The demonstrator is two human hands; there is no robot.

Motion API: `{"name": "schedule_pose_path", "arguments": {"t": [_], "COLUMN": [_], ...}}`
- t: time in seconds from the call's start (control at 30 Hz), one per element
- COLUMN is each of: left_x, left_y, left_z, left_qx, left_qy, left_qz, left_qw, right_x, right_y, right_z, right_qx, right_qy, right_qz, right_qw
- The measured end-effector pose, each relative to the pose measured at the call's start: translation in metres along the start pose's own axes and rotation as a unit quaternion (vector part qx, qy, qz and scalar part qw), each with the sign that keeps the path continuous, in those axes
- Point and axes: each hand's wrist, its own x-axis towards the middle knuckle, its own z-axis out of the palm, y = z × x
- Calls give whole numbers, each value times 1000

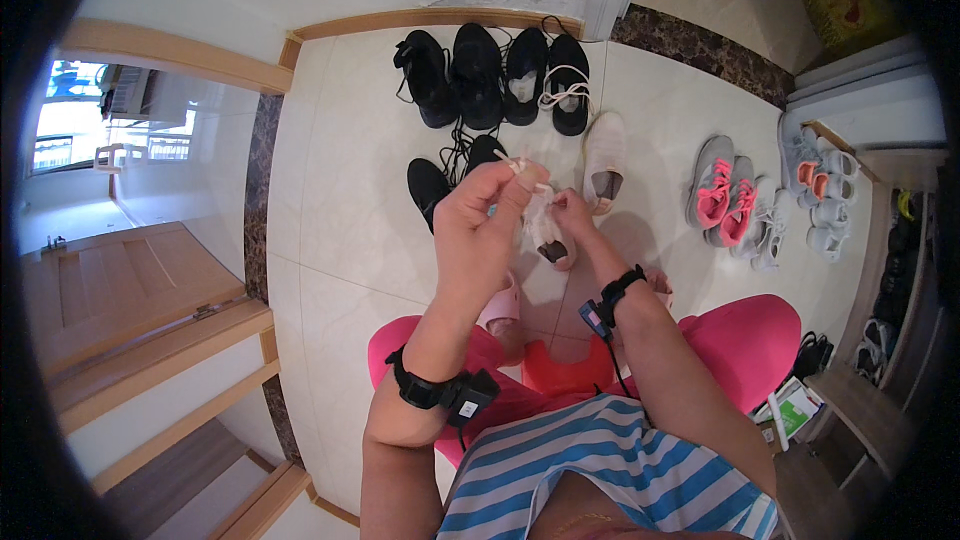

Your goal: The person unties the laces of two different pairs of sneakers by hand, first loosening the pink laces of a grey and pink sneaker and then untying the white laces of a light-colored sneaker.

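My left hand (487, 202) is raised, its thumb and fingers closed on a pale shoelace (504, 157) whose end sticks out past the fingertips. To its right, my right hand (576, 211) has its fingertips at the lace area of a pale pink shoe (559, 253); whether they pinch the lace is too small to tell for certain. The shoe's opening faces me. A matching pale shoe (605, 154) rests on the floor just beyond my right hand. Behind my left hand, two black shoes (426, 187) with loose black laces are partly hidden.
Several black shoes (477, 79) line the far wall, one with pale laces. Grey shoes with pink laces (731, 195) and several white shoes (829, 214) stand at the right, near a shoe cabinet (855, 405). A red stool (566, 367) is between my legs. A wooden door (142, 285) is at the left.
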Motion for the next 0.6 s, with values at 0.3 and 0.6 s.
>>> {"name": "schedule_pose_path", "arguments": {"t": [0.3,0.6], "left_x": [-2,2], "left_y": [4,1], "left_z": [-3,1], "left_qx": [5,-84], "left_qy": [58,51], "left_qz": [89,91], "left_qw": [994,991], "right_x": [-30,-30], "right_y": [-29,-28], "right_z": [-6,-8], "right_qx": [-167,-154], "right_qy": [-48,-80], "right_qz": [-110,-23], "right_qw": [979,985]}}
